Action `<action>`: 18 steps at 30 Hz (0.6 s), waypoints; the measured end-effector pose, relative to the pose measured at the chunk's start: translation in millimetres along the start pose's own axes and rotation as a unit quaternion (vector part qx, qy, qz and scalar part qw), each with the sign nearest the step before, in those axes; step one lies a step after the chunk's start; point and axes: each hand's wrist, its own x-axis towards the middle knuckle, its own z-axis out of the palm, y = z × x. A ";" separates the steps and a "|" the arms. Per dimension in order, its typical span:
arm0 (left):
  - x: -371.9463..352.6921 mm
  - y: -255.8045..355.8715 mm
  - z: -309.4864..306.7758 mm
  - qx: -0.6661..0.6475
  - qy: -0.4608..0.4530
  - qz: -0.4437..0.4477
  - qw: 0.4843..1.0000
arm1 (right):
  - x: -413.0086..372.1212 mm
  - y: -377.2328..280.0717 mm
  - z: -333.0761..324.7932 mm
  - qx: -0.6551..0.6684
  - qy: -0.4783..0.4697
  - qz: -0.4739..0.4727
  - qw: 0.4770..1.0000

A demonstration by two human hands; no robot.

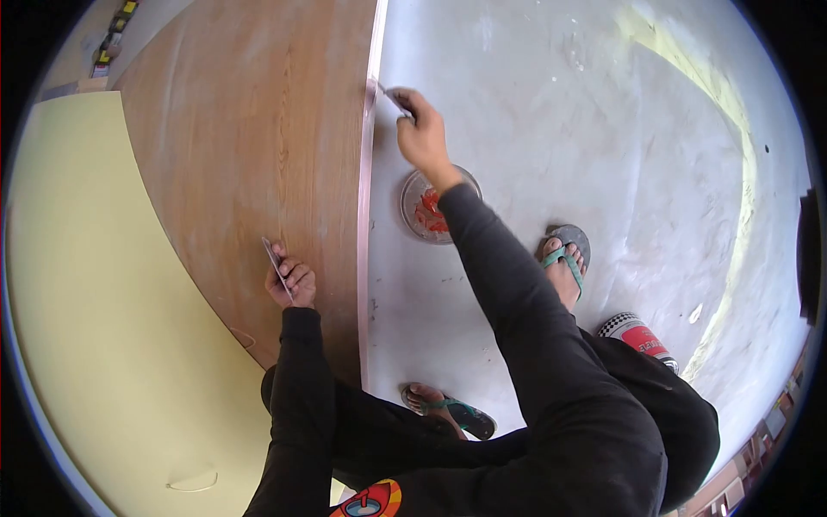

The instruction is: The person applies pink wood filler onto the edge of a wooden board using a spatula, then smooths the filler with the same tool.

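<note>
My right hand (424, 142) is closed on a putty knife (396, 100), whose tip meets the pale pinkish edge (365, 164) of a wood-grain board (250, 129). Lower on the left, my left hand (291, 283) grips a second thin, flat putty knife (277, 265), seen nearly edge-on above the board. A round, shallow dish (408, 217) with red paste (431, 212) smeared in it sits on the floor, partly hidden behind my right wrist.
A pale yellow panel (86, 258) lies to the left. My sandalled feet (564, 267) stand on the grey floor (534, 112), right of the board. A red and white can (639, 338) stands near my knee. Small boxes (112, 39) sit at the upper left.
</note>
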 end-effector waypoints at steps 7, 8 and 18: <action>-0.7 8.1 -8.7 -0.014 -0.004 -0.036 0.999 | 31.1 19.8 9.9 -0.061 -0.065 -0.005 0.996; -0.7 9.0 -10.1 -0.015 -0.006 -0.042 0.999 | 22.0 20.2 9.1 -0.060 -0.066 0.006 0.996; 0.5 8.0 -7.5 -0.015 -0.007 -0.051 0.999 | -49.4 -10.8 -23.5 -0.030 -0.180 0.106 0.977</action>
